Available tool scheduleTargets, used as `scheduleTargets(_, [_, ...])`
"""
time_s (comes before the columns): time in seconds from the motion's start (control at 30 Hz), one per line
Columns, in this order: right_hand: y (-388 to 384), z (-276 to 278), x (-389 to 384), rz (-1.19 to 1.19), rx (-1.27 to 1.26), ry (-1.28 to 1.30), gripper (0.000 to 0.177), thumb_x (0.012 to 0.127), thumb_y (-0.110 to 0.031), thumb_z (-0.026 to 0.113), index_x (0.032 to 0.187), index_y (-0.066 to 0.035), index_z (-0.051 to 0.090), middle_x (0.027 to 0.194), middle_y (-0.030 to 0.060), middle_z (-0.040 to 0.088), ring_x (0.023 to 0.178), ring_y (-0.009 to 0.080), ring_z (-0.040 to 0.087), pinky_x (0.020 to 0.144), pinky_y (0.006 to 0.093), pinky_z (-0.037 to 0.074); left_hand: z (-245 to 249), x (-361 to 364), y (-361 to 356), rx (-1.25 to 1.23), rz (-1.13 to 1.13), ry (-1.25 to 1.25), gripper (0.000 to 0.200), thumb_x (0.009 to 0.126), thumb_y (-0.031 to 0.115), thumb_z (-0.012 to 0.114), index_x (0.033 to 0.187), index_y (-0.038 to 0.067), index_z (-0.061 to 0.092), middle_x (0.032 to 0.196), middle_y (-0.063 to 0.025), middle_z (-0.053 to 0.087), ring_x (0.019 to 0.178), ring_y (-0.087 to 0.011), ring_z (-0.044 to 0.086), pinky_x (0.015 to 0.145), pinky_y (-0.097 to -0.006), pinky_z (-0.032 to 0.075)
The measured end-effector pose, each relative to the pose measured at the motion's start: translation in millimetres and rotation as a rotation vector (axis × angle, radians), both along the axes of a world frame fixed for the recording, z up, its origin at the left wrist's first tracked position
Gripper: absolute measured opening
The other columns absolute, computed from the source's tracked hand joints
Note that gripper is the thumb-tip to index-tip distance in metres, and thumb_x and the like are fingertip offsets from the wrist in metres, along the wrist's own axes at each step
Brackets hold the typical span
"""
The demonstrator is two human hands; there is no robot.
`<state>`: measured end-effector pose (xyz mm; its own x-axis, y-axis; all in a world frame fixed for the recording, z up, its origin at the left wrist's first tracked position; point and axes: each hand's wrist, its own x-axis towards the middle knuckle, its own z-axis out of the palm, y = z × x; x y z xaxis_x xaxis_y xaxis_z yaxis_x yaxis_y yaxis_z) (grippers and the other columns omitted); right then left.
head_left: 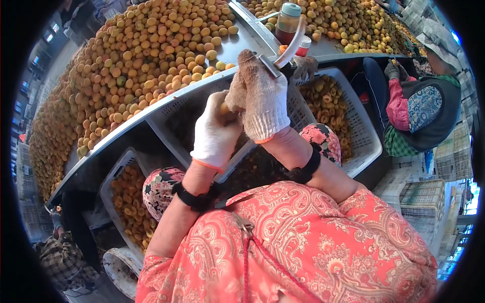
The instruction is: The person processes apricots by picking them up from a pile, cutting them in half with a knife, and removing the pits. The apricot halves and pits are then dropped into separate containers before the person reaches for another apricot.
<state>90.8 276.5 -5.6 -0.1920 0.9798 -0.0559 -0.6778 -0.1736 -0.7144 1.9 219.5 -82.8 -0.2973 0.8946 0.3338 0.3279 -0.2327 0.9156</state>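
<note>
Chest: coral patterned garment (323, 247) filled the bottom of the view, closest to the lens.
Left hand: the left hand (214, 134), in a white knit glove, was curled shut around a small orange fruit (223, 108); only a sliver of it showed.
Right hand: the right hand (260, 103), gloved the same way, touched the left from just above. Its fist was closed on a tool (290, 45), whose metal part and curved white handle stuck up past the knuckles.
Fruit's place: it was held between the two gloves, over the white crate (364, 146) and off the table.
Forearms: black bands (303, 171) and floral sleeves (159, 187) sat on both arms.
Crates: the white crate under the hands held cut fruit pieces. A second crate (107, 184) at lower left held more.
Table: a metal table (242, 43) beyond the crates bore a large heap of yellow-orange fruit (141, 55).
Containers: a teal-capped bottle (288, 20) stood on the table, with a red-capped jar (303, 46) just beside it.
Others: a co-worker (424, 101) sat at the right by the table, and another person in plaid (60, 257) was at lower left.
</note>
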Motion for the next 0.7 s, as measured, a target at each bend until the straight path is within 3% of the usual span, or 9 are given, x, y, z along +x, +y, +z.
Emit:
scheduleTargets(0.13, [10, -11, 8, 0.181, 0.029, -0.036, 0.028, 0.095, -0.028, 0.067, 0.08, -0.008, 0.056, 0.058, 0.0002, 0.048, 0.043, 0.014, 0.044, 0.041, 0.0313, 0.039, 34, -13, -20, -0.372, -0.405, -0.891, 0.035, 0.092, 0.019, 0.062, 0.121, 0.004, 0.053, 0.096, -0.0101, 0.061, 0.064, -0.0155, 0.058, 0.057, -0.0279, 0.047])
scheduleTargets(0.17, [11, -14, 7, 0.223, 0.043, -0.004, 0.029, 0.096, -0.03, 0.066, 0.08, -0.008, 0.056, 0.058, 0.0001, 0.047, 0.044, 0.014, 0.043, 0.043, 0.0318, 0.04, 39, -10, -25, -0.397, -0.378, -0.985, 0.036, 0.096, 0.033, 0.055, 0.119, 0.005, 0.054, 0.092, -0.0105, 0.06, 0.058, -0.0121, 0.048, 0.052, -0.0231, 0.037])
scheduleTargets(0.27, [6, -1, 11, 0.272, 0.045, 0.012, 0.033, 0.097, -0.033, 0.063, 0.079, -0.007, 0.055, 0.057, -0.0001, 0.043, 0.047, 0.0139, 0.042, 0.048, 0.033, 0.043, 34, -27, -31, -0.473, -0.509, -1.341, 0.038, 0.097, 0.038, 0.052, 0.117, 0.006, 0.055, 0.092, -0.011, 0.06, 0.057, -0.0125, 0.045, 0.051, -0.0233, 0.033])
scheduleTargets(0.33, [4, 5, 23, 0.218, 0.184, 0.011, 0.024, 0.095, -0.026, 0.065, 0.087, -0.004, 0.064, 0.071, 0.0003, 0.057, 0.052, 0.0079, 0.049, 0.046, 0.0239, 0.037, 44, -18, -35, -0.424, -0.388, -1.289, 0.037, 0.097, 0.038, 0.052, 0.116, 0.007, 0.056, 0.091, -0.0112, 0.06, 0.057, -0.0119, 0.042, 0.052, -0.0235, 0.031])
scheduleTargets(0.4, [-3, 11, 33, 0.236, 0.232, -0.178, 0.017, 0.092, -0.02, 0.067, 0.093, -0.003, 0.065, 0.075, 0.0059, 0.062, 0.057, 0.0152, 0.058, 0.05, 0.0287, 0.044, 51, -14, -36, -0.329, -0.298, -1.188, 0.032, 0.097, 0.036, 0.052, 0.114, 0.011, 0.059, 0.093, -0.0104, 0.061, 0.058, -0.0123, 0.043, 0.052, -0.0249, 0.033])
scheduleTargets(0.47, [-10, -8, 34, -0.006, 1.186, -0.769, 0.017, 0.09, -0.012, 0.067, 0.104, -0.003, 0.064, 0.082, 0.0093, 0.063, 0.076, 0.0214, 0.064, 0.067, 0.0338, 0.053, 49, -11, -37, -0.327, -0.212, -1.297, 0.03, 0.097, 0.035, 0.052, 0.114, 0.011, 0.06, 0.091, -0.0087, 0.061, 0.057, -0.0124, 0.045, 0.052, -0.0254, 0.033])
scheduleTargets(0.5, [-15, -14, 35, 0.013, 1.279, -0.95, 0.031, 0.081, -0.004, 0.069, 0.112, -0.005, 0.064, 0.098, 0.0137, 0.065, 0.09, 0.0289, 0.067, 0.073, 0.0352, 0.055, 46, -10, -37, -0.331, -0.121, -1.41, 0.029, 0.097, 0.034, 0.053, 0.114, 0.012, 0.06, 0.09, -0.007, 0.062, 0.056, -0.0125, 0.046, 0.052, -0.026, 0.033])
scheduleTargets(0.67, [-34, -31, 34, 0.084, 1.228, -1.222, 0.041, 0.075, -0.005, 0.07, 0.115, -0.008, 0.06, 0.102, 0.0157, 0.062, 0.09, 0.0359, 0.066, 0.073, 0.0408, 0.055, 27, -15, -31, -0.406, -0.081, -1.191, 0.023, 0.097, 0.028, 0.057, 0.112, 0.011, 0.06, 0.083, -0.0014, 0.063, 0.054, -0.0122, 0.056, 0.048, -0.0265, 0.04])
scheduleTargets(0.7, [-35, -33, 35, 0.098, 1.189, -1.287, 0.042, 0.075, -0.008, 0.072, 0.115, -0.009, 0.06, 0.103, 0.0159, 0.062, 0.09, 0.0365, 0.065, 0.072, 0.0414, 0.055, 27, -13, -38, -0.379, -0.08, -1.114, 0.023, 0.096, 0.023, 0.056, 0.114, 0.009, 0.061, 0.091, -0.0028, 0.065, 0.066, -0.0147, 0.061, 0.058, -0.0258, 0.048])
